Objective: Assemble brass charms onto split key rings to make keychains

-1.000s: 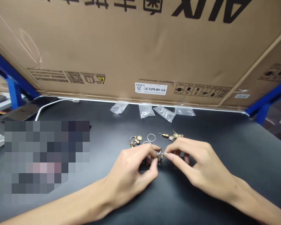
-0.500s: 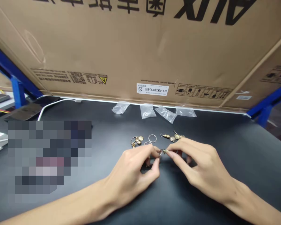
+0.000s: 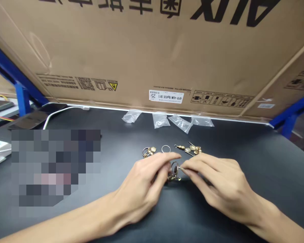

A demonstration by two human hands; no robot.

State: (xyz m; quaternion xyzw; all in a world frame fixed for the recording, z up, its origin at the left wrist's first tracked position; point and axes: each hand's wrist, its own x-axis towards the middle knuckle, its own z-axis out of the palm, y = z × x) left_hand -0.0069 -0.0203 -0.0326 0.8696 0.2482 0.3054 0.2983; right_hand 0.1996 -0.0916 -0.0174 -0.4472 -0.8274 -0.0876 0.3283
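Both my hands meet over a dark table [image 3: 243,145]. My left hand [image 3: 144,184] pinches a small metal key ring with brass charms [image 3: 174,170] between thumb and fingers. My right hand [image 3: 218,184] pinches the same ring from the right with thumb and forefinger. Just beyond my fingers lie a brass charm cluster on a ring [image 3: 148,151], a bare silver split ring [image 3: 166,149] and a brass gourd-and-leaf charm set [image 3: 190,148].
Several small clear plastic bags [image 3: 167,119] lie along the foot of a large cardboard box [image 3: 152,50] that walls off the table's far side. A white cable [image 3: 60,113] and dark flat devices lie at far left, near blue frame posts.
My hands have shifted slightly right and lowered toward the table. The ring with its charms now shows more plainly between my fingertips, and my left fingers reach further over it.
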